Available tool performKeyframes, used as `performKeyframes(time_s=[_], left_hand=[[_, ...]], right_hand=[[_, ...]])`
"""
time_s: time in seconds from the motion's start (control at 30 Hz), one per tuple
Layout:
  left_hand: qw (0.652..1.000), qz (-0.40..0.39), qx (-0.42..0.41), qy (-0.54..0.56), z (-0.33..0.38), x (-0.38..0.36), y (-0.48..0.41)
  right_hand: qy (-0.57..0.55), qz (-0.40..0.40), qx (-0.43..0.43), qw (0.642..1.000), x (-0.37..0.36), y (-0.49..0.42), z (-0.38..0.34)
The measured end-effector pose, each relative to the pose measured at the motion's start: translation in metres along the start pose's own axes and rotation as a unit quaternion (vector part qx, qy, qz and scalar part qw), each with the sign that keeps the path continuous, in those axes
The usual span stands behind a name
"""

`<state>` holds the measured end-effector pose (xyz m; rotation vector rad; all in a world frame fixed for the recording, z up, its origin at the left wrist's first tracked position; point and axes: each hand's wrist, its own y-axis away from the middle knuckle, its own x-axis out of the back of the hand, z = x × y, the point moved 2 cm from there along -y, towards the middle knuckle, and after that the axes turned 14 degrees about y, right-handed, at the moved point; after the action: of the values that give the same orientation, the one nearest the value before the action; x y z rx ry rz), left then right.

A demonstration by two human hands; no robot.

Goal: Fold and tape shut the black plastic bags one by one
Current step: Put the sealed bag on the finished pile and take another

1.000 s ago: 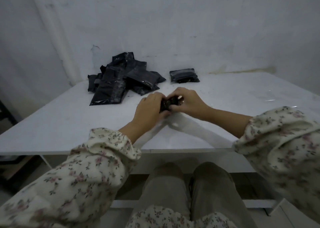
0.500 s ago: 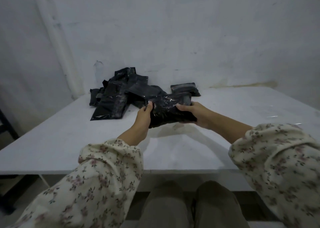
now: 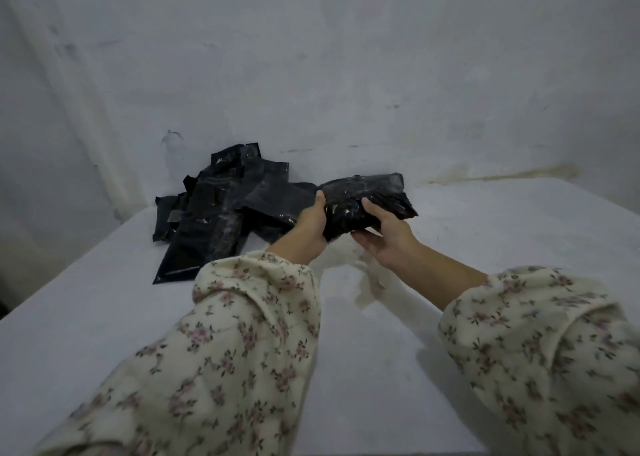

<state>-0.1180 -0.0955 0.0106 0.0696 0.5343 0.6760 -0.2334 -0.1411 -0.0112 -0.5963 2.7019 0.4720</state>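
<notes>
I hold a folded black plastic bag (image 3: pixel 346 206) in the air above the far middle of the white table (image 3: pixel 104 317). My left hand (image 3: pixel 308 227) grips its left end, thumb on top. My right hand (image 3: pixel 384 234) grips it from the right and below, fingers curled over its front. Clear tape glints across the bag's top. Directly behind it, partly hidden, lies another folded black bag (image 3: pixel 384 187) near the wall. A loose pile of black bags (image 3: pixel 214 213) lies to the left on the table.
A grey-white wall (image 3: pixel 346 74) closes off the table's far edge. A pale pipe (image 3: pixel 79 109) runs down the wall at the left. A stained patch (image 3: pixel 367 286) marks the table under my right forearm.
Both hands have lifted the bag from the near table and carried it away from me, toward the folded bag by the wall. The camera has tilted up and forward.
</notes>
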Motion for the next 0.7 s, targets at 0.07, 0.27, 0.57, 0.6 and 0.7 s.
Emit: performKeyframes(time_s=[0.07, 0.27, 0.57, 0.6, 0.7], left_hand=[[0.997, 0.004, -0.01, -0.075, 0.003, -0.007, -0.022], [0.918, 0.007, -0.181, -0.353, 0.023, 0.005, -0.073], [0.77, 0.139, -0.247, -0.572, 0.05, 0.05, -0.114], [0.778, 0.17, -0.22, -0.564, 0.052, 0.058, -0.117], [0.804, 0.221, -0.15, -0.531, 0.055, 0.077, -0.123]], right_hand=[[-0.003, 0.034, 0.0, 0.999, -0.004, -0.031, -0.014], [-0.02, 0.11, -0.009, 0.994, -0.009, -0.124, -0.048], [-0.017, 0.156, -0.01, 0.987, -0.022, -0.193, -0.027], [-0.034, 0.184, -0.008, 0.982, -0.023, -0.193, -0.028], [-0.016, 0.167, 0.047, 0.985, -0.024, -0.2, -0.032]])
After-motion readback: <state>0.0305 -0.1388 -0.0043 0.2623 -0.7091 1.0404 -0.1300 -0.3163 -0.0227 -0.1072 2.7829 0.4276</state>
